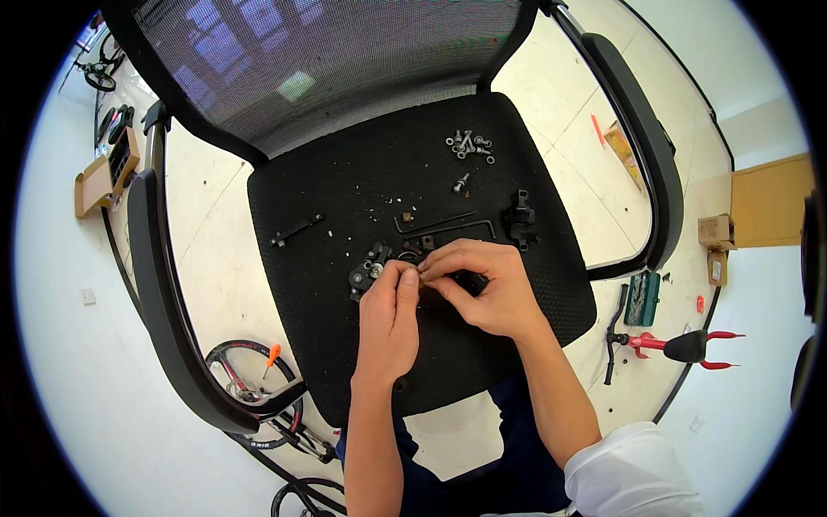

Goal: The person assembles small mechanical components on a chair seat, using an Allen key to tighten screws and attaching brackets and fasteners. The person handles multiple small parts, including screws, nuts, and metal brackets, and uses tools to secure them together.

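Observation:
Over the black chair seat [319,323], my left hand [388,323] and my right hand [484,283] meet fingertip to fingertip. Both are pinched closed; whatever is between them is too small and covered to name. Just left of the fingertips lies a black metal mechanical part [372,265] with bolts, partly covered by my left hand. Beyond my right hand are two black L-shaped hex keys [448,226] and a small brownish square block [427,243]. A similar brown block [407,217] sits a little farther off. To the right rests a black clamp-like bracket [520,222].
Silvery bolts and washers [469,145] are heaped at the seat's far right, with a few bolts [462,183] nearer. A thin black bar [297,231] lies left among white crumbs. Armrests [624,129] flank the seat. A bicycle wheel [250,388] and green toolbox [642,300] are on the floor.

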The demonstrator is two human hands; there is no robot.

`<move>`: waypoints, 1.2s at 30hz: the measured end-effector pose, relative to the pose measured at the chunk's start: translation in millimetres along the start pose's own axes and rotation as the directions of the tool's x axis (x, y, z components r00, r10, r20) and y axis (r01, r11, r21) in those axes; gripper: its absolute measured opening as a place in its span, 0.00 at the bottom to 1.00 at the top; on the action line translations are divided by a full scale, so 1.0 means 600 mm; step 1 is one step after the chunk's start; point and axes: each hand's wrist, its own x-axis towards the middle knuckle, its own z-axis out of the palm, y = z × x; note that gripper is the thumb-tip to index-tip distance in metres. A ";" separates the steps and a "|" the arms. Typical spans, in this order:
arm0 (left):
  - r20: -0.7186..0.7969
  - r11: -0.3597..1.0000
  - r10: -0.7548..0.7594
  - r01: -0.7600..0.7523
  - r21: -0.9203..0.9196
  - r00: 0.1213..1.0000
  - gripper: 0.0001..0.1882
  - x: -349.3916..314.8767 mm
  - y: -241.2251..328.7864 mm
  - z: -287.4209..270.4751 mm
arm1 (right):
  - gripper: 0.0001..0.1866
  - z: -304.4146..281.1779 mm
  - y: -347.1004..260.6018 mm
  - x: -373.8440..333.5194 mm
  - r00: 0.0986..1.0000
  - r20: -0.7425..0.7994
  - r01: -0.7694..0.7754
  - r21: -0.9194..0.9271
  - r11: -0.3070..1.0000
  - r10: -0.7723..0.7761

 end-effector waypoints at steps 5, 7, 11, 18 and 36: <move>0.011 0.998 0.000 0.001 -0.058 1.000 0.12 0.000 -0.002 0.000 | 0.08 0.005 -0.006 0.002 0.977 -0.009 -0.204 0.219 0.954 0.211; -0.005 0.994 0.015 -0.015 -0.107 1.000 0.10 -0.001 -0.008 0.003 | 0.08 0.000 -0.001 0.002 0.972 0.027 -0.235 0.207 0.950 0.234; -0.041 0.983 0.022 -0.029 -0.180 0.999 0.07 0.000 -0.005 0.006 | 0.08 -0.001 0.003 -0.001 0.960 0.027 -0.280 0.187 0.942 0.280; -0.073 0.969 0.047 -0.064 -0.240 0.996 0.06 -0.001 0.000 0.004 | 0.06 0.001 0.001 -0.002 0.935 0.032 -0.350 0.224 0.909 0.352; -0.188 0.960 0.176 -0.211 -0.185 0.966 0.08 -0.002 -0.005 0.011 | 0.11 0.011 -0.025 0.008 0.922 0.081 -0.371 -0.083 0.925 0.378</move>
